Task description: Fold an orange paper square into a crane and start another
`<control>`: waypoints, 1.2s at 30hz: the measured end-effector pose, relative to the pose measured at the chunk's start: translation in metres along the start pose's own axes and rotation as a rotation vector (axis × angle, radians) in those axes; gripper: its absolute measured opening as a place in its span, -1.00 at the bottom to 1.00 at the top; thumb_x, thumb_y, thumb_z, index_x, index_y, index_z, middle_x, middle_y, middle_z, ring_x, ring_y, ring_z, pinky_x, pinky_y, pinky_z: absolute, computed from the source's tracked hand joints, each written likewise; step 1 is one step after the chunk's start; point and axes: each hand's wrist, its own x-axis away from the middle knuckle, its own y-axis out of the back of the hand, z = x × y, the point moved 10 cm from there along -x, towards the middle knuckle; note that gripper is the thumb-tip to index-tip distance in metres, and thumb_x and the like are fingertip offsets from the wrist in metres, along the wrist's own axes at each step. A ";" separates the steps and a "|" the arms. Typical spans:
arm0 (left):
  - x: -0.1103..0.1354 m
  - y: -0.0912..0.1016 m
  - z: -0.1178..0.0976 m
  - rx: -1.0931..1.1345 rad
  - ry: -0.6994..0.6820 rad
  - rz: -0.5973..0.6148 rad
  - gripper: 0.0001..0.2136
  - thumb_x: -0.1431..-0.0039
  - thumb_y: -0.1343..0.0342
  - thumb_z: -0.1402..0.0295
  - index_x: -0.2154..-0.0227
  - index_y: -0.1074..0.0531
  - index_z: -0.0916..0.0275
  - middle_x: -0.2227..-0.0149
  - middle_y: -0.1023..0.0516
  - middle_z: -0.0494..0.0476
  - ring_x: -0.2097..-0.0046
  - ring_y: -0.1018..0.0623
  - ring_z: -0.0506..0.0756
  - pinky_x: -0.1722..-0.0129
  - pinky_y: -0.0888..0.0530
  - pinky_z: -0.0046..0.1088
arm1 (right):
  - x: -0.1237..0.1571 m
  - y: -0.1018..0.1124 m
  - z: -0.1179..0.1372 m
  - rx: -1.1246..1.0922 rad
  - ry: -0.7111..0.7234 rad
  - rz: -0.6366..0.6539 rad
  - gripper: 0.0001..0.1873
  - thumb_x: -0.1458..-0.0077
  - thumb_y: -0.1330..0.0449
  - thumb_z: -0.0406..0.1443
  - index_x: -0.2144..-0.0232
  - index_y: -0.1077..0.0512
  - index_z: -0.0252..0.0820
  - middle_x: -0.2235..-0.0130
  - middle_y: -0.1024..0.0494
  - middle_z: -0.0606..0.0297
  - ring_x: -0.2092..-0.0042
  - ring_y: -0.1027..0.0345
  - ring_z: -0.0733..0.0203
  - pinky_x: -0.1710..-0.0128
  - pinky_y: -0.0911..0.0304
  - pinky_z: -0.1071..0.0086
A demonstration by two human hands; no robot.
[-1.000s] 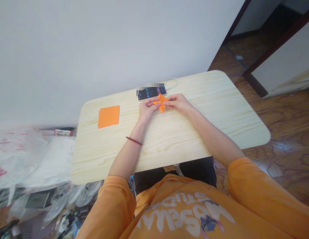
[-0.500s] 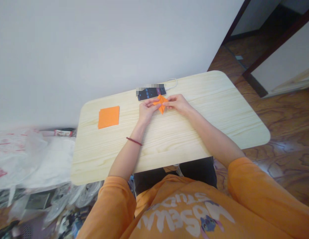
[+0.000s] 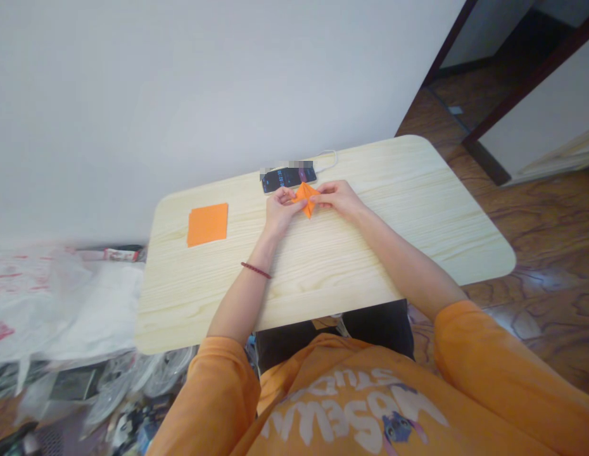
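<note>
**Folded orange paper (image 3: 306, 199) pinched at a pale wooden table (image 3: 441, 215)**

The table stands against a white wall (image 3: 180, 95), with patterned wood floor (image 3: 527, 215) to its right. The left hand (image 3: 280, 212) and right hand (image 3: 337, 197) both grip the paper, just before a phone (image 3: 289, 178) and its cable (image 3: 329, 158). A flat orange sheet (image 3: 208, 224) lies leftward; plastic bags (image 3: 38, 297) heap beyond the table.

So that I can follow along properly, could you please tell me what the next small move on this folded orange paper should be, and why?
Probably firm the crease: the left hand and right hand both pinch the pointed folded orange paper near its middle, so a light press there seems easiest. The flat orange square lies untouched aside.
</note>
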 end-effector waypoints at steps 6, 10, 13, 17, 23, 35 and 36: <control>0.002 -0.007 -0.002 -0.039 0.035 0.066 -0.60 0.40 -0.36 0.44 0.59 -0.17 0.25 0.54 -0.41 -0.11 0.49 -0.42 -0.09 0.43 -0.38 -0.57 | 0.001 0.002 -0.001 0.016 -0.032 -0.036 -0.71 0.40 -0.43 -0.27 0.59 -0.44 -0.29 0.65 -0.36 0.40 0.58 -0.10 0.46 0.57 0.05 0.46; 0.003 -0.012 0.000 -0.048 0.080 0.128 -0.57 0.41 -0.36 0.43 0.58 -0.14 0.23 0.55 -0.40 -0.11 0.48 -0.44 -0.07 0.44 -0.36 -0.57 | 0.002 0.001 0.000 0.043 -0.044 -0.014 -0.74 0.38 -0.40 -0.28 0.59 -0.45 -0.32 0.67 -0.32 0.41 0.58 -0.06 0.46 0.56 0.10 0.45; 0.003 -0.013 0.002 -0.044 0.102 0.150 -0.55 0.41 -0.36 0.44 0.58 -0.12 0.22 0.57 -0.38 -0.13 0.49 -0.43 -0.08 0.46 -0.35 -0.58 | 0.002 0.002 0.000 0.047 -0.053 -0.020 -0.75 0.39 -0.38 -0.28 0.59 -0.46 -0.32 0.67 -0.33 0.41 0.59 -0.03 0.47 0.57 0.13 0.44; 0.004 -0.016 0.005 -0.044 0.131 0.187 -0.56 0.40 -0.35 0.44 0.58 -0.11 0.22 0.57 -0.40 -0.12 0.51 -0.42 -0.09 0.48 -0.31 -0.60 | 0.002 0.002 -0.001 0.016 -0.059 -0.037 -0.78 0.38 -0.38 -0.30 0.60 -0.46 -0.31 0.67 -0.34 0.40 0.59 -0.04 0.47 0.57 0.13 0.44; 0.006 -0.019 0.006 -0.043 0.164 0.210 -0.56 0.41 -0.34 0.45 0.56 -0.12 0.22 0.56 -0.45 -0.10 0.50 -0.45 -0.07 0.48 -0.32 -0.59 | 0.002 0.002 0.001 -0.006 -0.032 -0.056 -0.86 0.31 -0.34 -0.33 0.64 -0.46 -0.30 0.70 -0.27 0.41 0.59 -0.04 0.44 0.57 0.12 0.45; 0.009 -0.022 0.006 -0.053 0.213 0.237 -0.60 0.44 -0.33 0.49 0.61 -0.15 0.24 0.63 -0.40 -0.13 0.56 -0.38 -0.11 0.52 -0.29 -0.61 | 0.005 0.003 0.007 -0.012 -0.022 -0.094 -0.85 0.21 -0.30 -0.34 0.65 -0.41 -0.28 0.72 -0.23 0.43 0.60 0.00 0.46 0.61 0.10 0.48; 0.009 -0.022 0.006 -0.053 0.215 0.237 -0.60 0.44 -0.33 0.49 0.61 -0.15 0.24 0.63 -0.39 -0.14 0.57 -0.37 -0.11 0.53 -0.28 -0.61 | 0.005 0.003 0.007 -0.015 -0.018 -0.095 -0.85 0.20 -0.30 -0.34 0.65 -0.41 -0.29 0.72 -0.24 0.43 0.60 -0.01 0.46 0.61 0.10 0.48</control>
